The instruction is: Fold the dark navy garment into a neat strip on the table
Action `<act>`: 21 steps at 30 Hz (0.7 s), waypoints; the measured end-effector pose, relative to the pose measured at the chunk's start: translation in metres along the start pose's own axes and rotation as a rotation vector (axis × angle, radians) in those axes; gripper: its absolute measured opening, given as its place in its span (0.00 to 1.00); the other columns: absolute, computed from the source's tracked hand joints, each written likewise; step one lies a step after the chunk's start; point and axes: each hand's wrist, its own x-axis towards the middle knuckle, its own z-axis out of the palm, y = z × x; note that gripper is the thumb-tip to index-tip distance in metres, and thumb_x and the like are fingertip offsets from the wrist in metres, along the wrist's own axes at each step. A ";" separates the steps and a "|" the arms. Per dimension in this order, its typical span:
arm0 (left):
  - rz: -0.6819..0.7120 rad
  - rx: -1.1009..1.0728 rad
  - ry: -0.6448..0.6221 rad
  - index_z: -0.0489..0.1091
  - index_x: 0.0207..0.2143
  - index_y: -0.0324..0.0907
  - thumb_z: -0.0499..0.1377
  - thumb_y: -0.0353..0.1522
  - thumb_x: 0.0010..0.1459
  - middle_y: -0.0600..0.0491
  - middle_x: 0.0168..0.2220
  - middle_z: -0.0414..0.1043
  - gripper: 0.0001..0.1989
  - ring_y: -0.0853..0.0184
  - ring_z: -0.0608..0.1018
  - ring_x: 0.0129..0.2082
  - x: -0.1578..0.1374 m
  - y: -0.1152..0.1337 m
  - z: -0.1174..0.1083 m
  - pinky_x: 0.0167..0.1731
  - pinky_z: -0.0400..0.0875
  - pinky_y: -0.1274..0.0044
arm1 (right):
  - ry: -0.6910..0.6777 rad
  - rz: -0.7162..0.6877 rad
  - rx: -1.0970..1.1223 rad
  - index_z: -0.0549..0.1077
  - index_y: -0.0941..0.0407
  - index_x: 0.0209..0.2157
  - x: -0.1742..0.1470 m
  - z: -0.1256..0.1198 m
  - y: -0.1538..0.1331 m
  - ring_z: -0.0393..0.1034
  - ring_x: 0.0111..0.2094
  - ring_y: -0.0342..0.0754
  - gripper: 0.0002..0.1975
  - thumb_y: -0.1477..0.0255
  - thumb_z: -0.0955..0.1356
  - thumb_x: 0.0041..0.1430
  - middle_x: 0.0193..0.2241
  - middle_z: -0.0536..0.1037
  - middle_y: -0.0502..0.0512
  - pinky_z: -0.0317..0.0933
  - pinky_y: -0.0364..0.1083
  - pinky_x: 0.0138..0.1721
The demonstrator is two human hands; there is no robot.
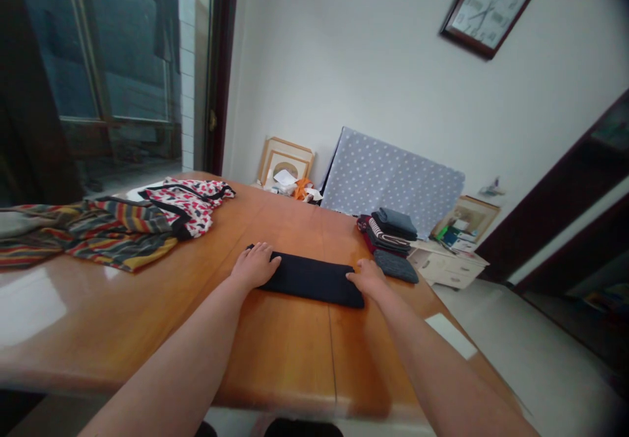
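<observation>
A dark navy garment (312,280), folded into a long narrow strip, lies flat on the wooden table in front of me; its kind cannot be told. My left hand (255,266) rests over its left end, fingers stretched out and thumb on top of the cloth. At the right end, my right hand (368,278) grips the edge near the far corner, the thumb on the upper face and the fingers at the side. Beyond that hand stands a stack of folded clothes (392,230), with a grey folded piece (396,266) lying at its near side.
Loose striped clothing (120,227) and a red, black and white patterned garment (189,201) spread over the left of the wooden table (280,352). A white card (451,334) lies near the right edge. Behind stand a polka-dot cloth cover (388,168) and a low white cabinet (445,266).
</observation>
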 end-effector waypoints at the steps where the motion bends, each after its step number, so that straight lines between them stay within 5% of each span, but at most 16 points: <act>1: -0.007 0.007 -0.010 0.62 0.62 0.40 0.45 0.45 0.65 0.43 0.67 0.56 0.29 0.53 0.56 0.68 0.000 0.000 -0.001 0.64 0.49 0.59 | -0.008 -0.015 -0.006 0.71 0.57 0.54 0.004 -0.002 -0.001 0.67 0.54 0.57 0.27 0.62 0.70 0.54 0.53 0.73 0.65 0.60 0.50 0.52; 8: -0.058 0.083 -0.096 0.68 0.56 0.42 0.49 0.30 0.59 0.43 0.62 0.65 0.23 0.58 0.66 0.63 0.007 0.005 -0.016 0.60 0.59 0.69 | -0.212 -0.151 0.008 0.73 0.55 0.54 0.028 -0.002 -0.017 0.71 0.51 0.53 0.30 0.73 0.71 0.46 0.53 0.76 0.59 0.62 0.44 0.48; 14: -0.116 0.160 -0.252 0.70 0.53 0.44 0.58 0.34 0.52 0.41 0.53 0.74 0.24 0.53 0.76 0.51 0.022 0.005 -0.038 0.47 0.70 0.68 | -0.349 -0.136 0.010 0.79 0.56 0.38 0.039 -0.005 -0.021 0.75 0.35 0.50 0.16 0.73 0.71 0.43 0.35 0.81 0.56 0.62 0.42 0.32; 21: -0.070 0.237 -0.472 0.76 0.45 0.41 0.65 0.33 0.39 0.44 0.46 0.79 0.26 0.55 0.80 0.44 0.049 0.008 -0.071 0.39 0.72 0.74 | -0.399 -0.106 0.054 0.78 0.57 0.29 0.042 -0.005 -0.023 0.71 0.25 0.46 0.08 0.75 0.70 0.42 0.25 0.79 0.52 0.57 0.41 0.26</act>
